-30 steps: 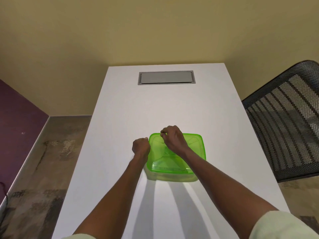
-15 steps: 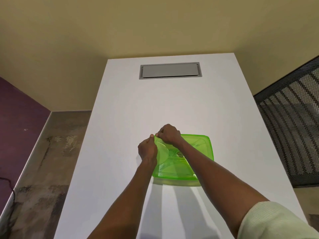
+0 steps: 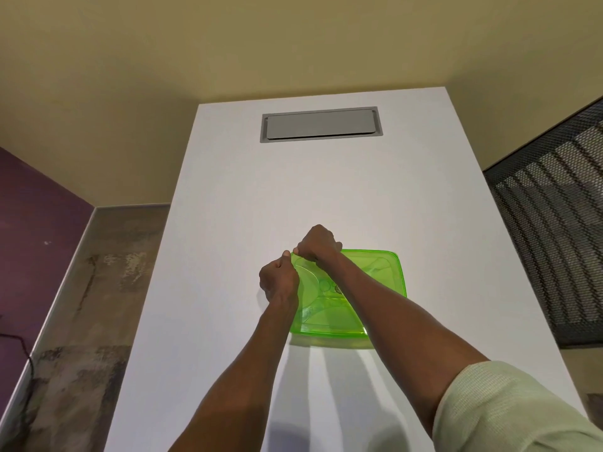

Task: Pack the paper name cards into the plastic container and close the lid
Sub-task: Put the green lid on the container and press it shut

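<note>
A translucent green plastic container [image 3: 329,338] sits on the white table [image 3: 326,190], right of centre, with its green lid [image 3: 372,265] on top. Both hands meet at its far left corner. My left hand [image 3: 279,282] is closed against the container's left side, thumb on the corner. My right hand [image 3: 318,243] pinches the lid's corner, and my right forearm crosses over the lid. That corner of the lid looks slightly raised. I see no paper name cards; the inside shows only faintly through the plastic.
A grey rectangular hatch [image 3: 321,124] is set flush into the table's far end. A black mesh chair [image 3: 554,223] stands close to the right edge. The floor [image 3: 81,288] drops away along the left edge, with a cable near the purple wall.
My left hand has moved from beside the container up to its far left corner, joining my right hand. The view has moved closer over the table.
</note>
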Demonstrator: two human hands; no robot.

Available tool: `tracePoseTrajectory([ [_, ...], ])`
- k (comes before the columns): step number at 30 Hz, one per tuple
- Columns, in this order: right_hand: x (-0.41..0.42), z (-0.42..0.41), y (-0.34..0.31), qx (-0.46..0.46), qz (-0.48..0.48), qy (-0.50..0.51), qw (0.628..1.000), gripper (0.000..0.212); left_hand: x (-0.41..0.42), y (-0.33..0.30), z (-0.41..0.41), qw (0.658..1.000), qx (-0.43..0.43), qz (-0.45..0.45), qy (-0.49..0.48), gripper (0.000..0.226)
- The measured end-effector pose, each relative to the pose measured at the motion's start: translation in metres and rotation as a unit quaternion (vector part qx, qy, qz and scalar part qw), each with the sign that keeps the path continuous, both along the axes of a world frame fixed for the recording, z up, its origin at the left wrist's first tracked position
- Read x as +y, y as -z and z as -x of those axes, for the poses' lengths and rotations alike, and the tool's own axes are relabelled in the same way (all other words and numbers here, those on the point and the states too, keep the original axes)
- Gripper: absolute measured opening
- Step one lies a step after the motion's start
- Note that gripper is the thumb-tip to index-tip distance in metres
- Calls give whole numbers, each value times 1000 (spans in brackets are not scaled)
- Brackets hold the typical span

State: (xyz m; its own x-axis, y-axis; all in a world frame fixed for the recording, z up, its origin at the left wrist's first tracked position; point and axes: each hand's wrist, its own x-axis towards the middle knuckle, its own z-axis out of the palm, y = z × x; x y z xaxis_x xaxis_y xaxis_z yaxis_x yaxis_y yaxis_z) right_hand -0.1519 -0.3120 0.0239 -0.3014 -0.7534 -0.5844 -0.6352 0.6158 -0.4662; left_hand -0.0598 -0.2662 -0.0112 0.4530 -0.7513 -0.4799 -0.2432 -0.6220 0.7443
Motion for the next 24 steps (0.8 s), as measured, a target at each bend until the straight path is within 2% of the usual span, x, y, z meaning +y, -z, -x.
tracePoseTrajectory([
  [7, 11, 4, 1, -24, 46, -32, 998, 27, 2, -5, 0, 1000, 3, 9, 20, 54],
  [13, 31, 17, -10, -73, 154, -45, 984, 22, 5, -15, -7, 998, 49, 3, 26, 46],
  [16, 39, 29, -17, -63, 190, -24, 979, 24, 6, -26, -8, 999, 14, 21, 36, 40],
  [19, 49, 45, -22, -38, 212, -15, 976, 23, 11, -39, -1, 996, -51, 40, 59, 49],
  [24, 71, 71, -23, 6, 227, 8, 974, 22, 32, -61, 31, 975, -86, 117, 165, 45],
])
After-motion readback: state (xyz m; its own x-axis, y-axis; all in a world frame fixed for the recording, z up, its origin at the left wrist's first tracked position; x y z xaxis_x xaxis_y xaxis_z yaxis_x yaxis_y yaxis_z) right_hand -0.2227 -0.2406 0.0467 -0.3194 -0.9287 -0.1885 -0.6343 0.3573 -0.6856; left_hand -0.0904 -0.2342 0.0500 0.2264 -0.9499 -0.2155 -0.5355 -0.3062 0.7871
